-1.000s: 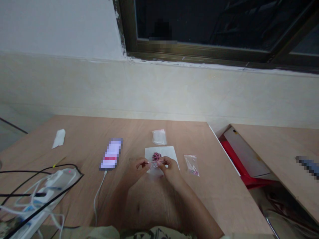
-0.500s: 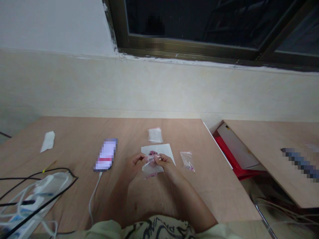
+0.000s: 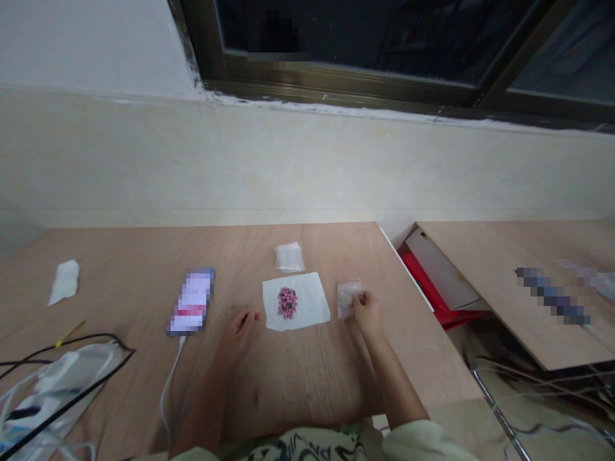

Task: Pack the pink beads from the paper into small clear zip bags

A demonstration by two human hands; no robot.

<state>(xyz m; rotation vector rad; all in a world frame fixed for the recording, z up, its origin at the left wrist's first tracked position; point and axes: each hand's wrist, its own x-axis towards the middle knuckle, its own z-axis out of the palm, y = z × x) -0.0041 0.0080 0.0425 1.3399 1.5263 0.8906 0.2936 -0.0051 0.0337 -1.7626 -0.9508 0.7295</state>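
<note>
My right hand (image 3: 366,308) is closed in a pinch on the edge of a small clear plastic bag (image 3: 346,298), which rests on the wooden table (image 3: 298,378) to the right of a white paper sheet (image 3: 312,301). A small heap of pink beads (image 3: 287,302) lies in the middle of that sheet. My left hand (image 3: 243,320) rests on the table just left of the sheet, its fingers curled in and nothing visible in them. Another clear bag (image 3: 289,257) lies behind the sheet.
A phone (image 3: 191,301) with a white cable lies left of my left hand. Further left are a white tissue (image 3: 64,282), a yellow stick (image 3: 70,333) and a power strip (image 3: 57,378) with black and white cables. A red object (image 3: 451,314) sits in the gap before a second table (image 3: 504,256).
Both hands held a clear bag over the paper; now they are apart. My right hand has carried the bag to the right, and the bead heap on the paper is uncovered. The view has swung right.
</note>
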